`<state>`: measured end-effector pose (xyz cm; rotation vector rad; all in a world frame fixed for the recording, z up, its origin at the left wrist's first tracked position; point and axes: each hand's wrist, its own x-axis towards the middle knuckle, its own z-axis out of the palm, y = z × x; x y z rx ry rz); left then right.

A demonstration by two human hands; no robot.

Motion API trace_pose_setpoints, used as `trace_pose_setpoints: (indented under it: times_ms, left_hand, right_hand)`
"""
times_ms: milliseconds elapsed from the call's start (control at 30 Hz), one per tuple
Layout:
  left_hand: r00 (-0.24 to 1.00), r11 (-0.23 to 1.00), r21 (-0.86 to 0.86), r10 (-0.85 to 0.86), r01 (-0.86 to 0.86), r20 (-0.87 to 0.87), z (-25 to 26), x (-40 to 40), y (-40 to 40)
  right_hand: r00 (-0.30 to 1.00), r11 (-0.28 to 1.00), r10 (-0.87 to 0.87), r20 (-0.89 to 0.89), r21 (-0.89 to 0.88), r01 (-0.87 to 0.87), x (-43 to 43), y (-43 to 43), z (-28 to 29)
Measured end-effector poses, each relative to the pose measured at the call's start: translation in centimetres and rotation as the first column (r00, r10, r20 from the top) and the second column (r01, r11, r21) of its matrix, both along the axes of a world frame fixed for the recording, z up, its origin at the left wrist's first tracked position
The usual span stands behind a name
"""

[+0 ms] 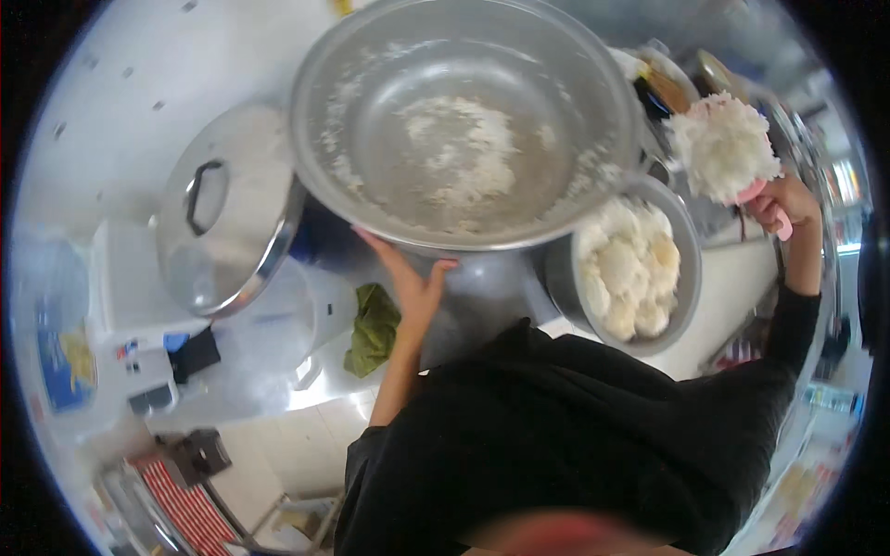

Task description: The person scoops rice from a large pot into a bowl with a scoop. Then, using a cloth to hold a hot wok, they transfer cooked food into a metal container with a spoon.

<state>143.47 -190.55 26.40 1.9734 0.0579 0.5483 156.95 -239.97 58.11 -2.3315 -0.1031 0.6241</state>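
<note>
A wide metal basin stands before me, its inside streaked with stuck white grains that look like rice. My left hand grips the near rim of this basin, thumb and fingers on its edge. On the far right, my right hand is closed round the pink handle of a scoop. A heaped white mass that looks like cooked rice covers most of that scoop. Between the basin and my body, to the right, is a grey round pot holding pale, rounded lumps of food.
A metal lid with a black handle leans left of the basin. A green cloth lies beside my left forearm, near a translucent container. Bowls and a dark-handled utensil sit behind the scoop. A white appliance stands farther left.
</note>
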Motion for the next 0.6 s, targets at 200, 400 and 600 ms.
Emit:
trace_pose_setpoints:
  times_ms: [200,400,600]
  left_hand:
    - [0.995,0.994,-0.104,-0.029,0.039,0.094,2.4,0.0,-1.8]
    - [0.992,1.000,-0.010,-0.006,0.008,0.129,1.8,-0.2,-1.5]
    - [0.994,1.000,-0.026,-0.009,0.012,0.110,2.5,-0.2,-2.0]
  right_hand:
    - [0.752,0.853,-0.108,0.650,-0.328,0.407,-13.0,-3.4,-13.8]
    - [0.782,0.588,-0.210,0.586,-0.564,0.580,-16.4,1.3,-24.3]
    - [0.680,0.506,-0.200,0.705,-0.521,0.688,-19.0,1.5,-18.2]
